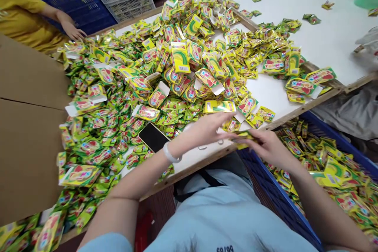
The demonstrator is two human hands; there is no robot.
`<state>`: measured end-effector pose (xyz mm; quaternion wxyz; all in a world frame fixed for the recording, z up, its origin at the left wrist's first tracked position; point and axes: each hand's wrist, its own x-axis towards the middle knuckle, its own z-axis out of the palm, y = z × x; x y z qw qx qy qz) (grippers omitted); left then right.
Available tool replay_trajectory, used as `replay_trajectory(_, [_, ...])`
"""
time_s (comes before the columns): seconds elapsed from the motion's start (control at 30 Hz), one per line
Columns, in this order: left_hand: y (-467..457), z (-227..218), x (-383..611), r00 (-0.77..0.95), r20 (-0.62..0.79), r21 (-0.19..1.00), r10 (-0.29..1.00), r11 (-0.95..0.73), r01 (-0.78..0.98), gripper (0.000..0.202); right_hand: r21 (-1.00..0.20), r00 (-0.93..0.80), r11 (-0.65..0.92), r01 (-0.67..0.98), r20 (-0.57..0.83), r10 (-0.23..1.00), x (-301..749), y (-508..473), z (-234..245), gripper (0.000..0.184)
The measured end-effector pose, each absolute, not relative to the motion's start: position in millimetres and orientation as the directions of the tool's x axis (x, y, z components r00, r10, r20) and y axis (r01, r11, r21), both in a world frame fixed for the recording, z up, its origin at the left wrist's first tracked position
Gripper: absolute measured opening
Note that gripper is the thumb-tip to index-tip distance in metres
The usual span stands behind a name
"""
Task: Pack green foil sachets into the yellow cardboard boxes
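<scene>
My left hand (206,128) and my right hand (267,145) meet at the near edge of the white table (265,90), both closed on a small green-and-yellow packet (243,136) held between them. A white band circles my left wrist. A big heap of the same small sachets (118,98) and yellow-green boxes (180,57) covers the table ahead. One flat box (220,106) lies just beyond my left fingers. A black phone (153,137) rests face up beside my left forearm.
A blue crate (280,201) at my right holds several filled boxes. Brown cardboard (26,126) lies at left. Another person in a yellow sleeve rests a hand (71,29) on the heap's far left. Stacked blue and white crates stand behind. A second white table (310,27) extends right.
</scene>
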<state>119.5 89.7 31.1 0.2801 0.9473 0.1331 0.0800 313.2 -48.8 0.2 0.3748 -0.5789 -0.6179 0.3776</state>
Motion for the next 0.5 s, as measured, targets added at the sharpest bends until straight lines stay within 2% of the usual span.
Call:
replay_trajectory(0.07, [114.7,21.3,138.8,0.939,0.012,0.355,0.345,-0.879,0.318,0.053,-0.907,0.148,-0.023,0.42,0.043,0.988,325.6,-53.6,-9.1,0.027])
replay_trajectory(0.13, [132.0,7.9,155.0,0.912,-0.053,0.167,0.407,-0.897,0.41,0.059,-0.921,0.271,-0.057,0.385,0.054,0.961,335.2,-55.9,-18.0,0.026])
replay_trajectory(0.2, [139.7,-3.0,162.2,0.87,-0.061,0.107,0.488,-0.864,0.492,0.061,-0.929,0.316,-0.034,0.369,0.091,0.944,339.6,-55.9,-20.2,0.024])
replay_trajectory(0.27, [139.0,-7.4,157.3,0.834,-0.002,0.217,0.552,-0.814,0.539,0.055,-0.948,0.328,0.013,0.318,0.123,0.937,338.4,-53.2,-13.1,0.023])
replay_trajectory(0.37, [124.3,-3.3,133.9,0.821,0.079,0.628,0.566,-0.668,0.4,0.04,-0.981,0.369,0.089,0.17,0.147,0.918,327.2,-41.7,8.7,0.021])
replay_trajectory(0.43, [106.1,1.6,117.1,0.835,0.007,0.881,0.551,-0.398,0.255,0.026,-0.984,0.392,0.147,0.105,0.177,0.903,313.9,-28.9,22.5,0.024])
replay_trajectory(0.5, [84.8,5.5,105.5,0.842,-0.11,0.977,0.528,-0.096,0.188,0.027,-0.975,0.365,0.206,0.082,0.222,0.904,298.2,-14.0,30.6,0.026])
